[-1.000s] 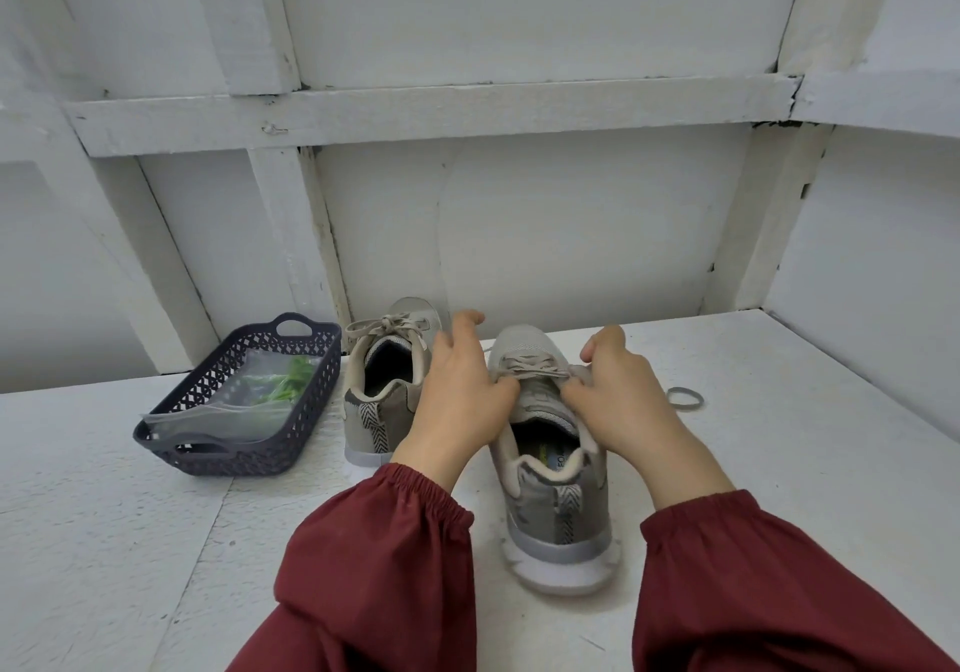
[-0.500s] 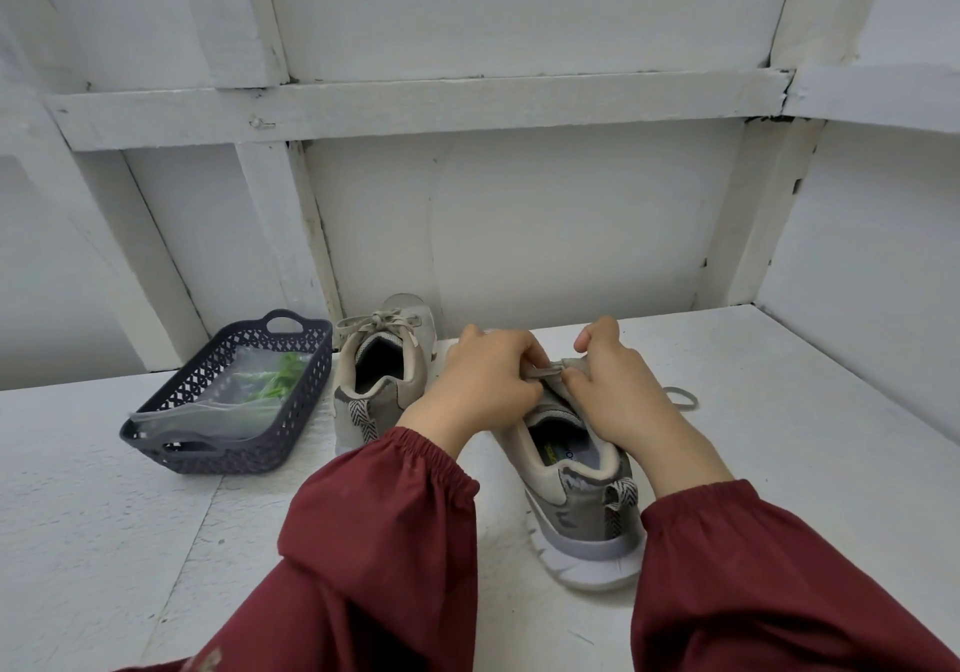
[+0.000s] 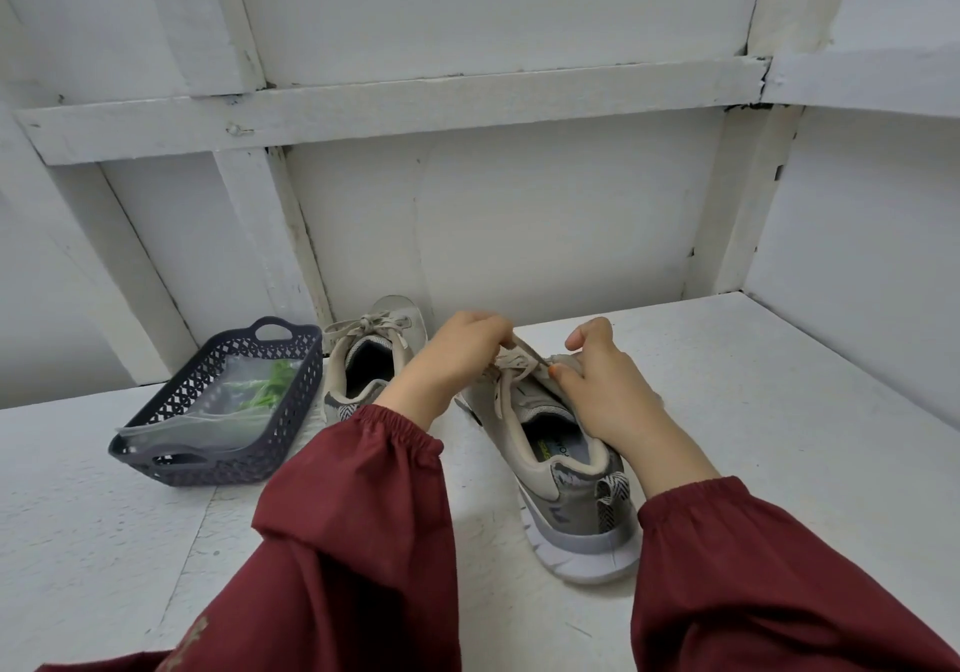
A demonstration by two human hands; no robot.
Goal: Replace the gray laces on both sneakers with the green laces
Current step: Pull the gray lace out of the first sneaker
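Note:
Two grey sneakers stand on the white table, heels toward me. The near sneaker point(image 3: 566, 494) lies between my hands, and its gray lace point(image 3: 511, 367) is loosened at the top. My left hand point(image 3: 457, 354) pinches that lace and lifts it from the left. From the right, my right hand point(image 3: 602, 385) pinches the lace end with thumb and fingers over the tongue. The far sneaker point(image 3: 363, 364) sits to the left, its gray lace tied in a bow. Green laces point(image 3: 272, 385) lie in a clear bag inside the dark basket point(image 3: 218, 458).
A white panelled wall with beams point(image 3: 395, 104) rises close behind the shoes. Another white wall point(image 3: 857, 234) closes the right side. The dark basket stands at the left of the white table point(image 3: 779, 411), beside the far sneaker.
The bow on the near sneaker has come undone. My left hand has drawn the lace up and leftward, and the sneaker has turned, its heel swinging to the right.

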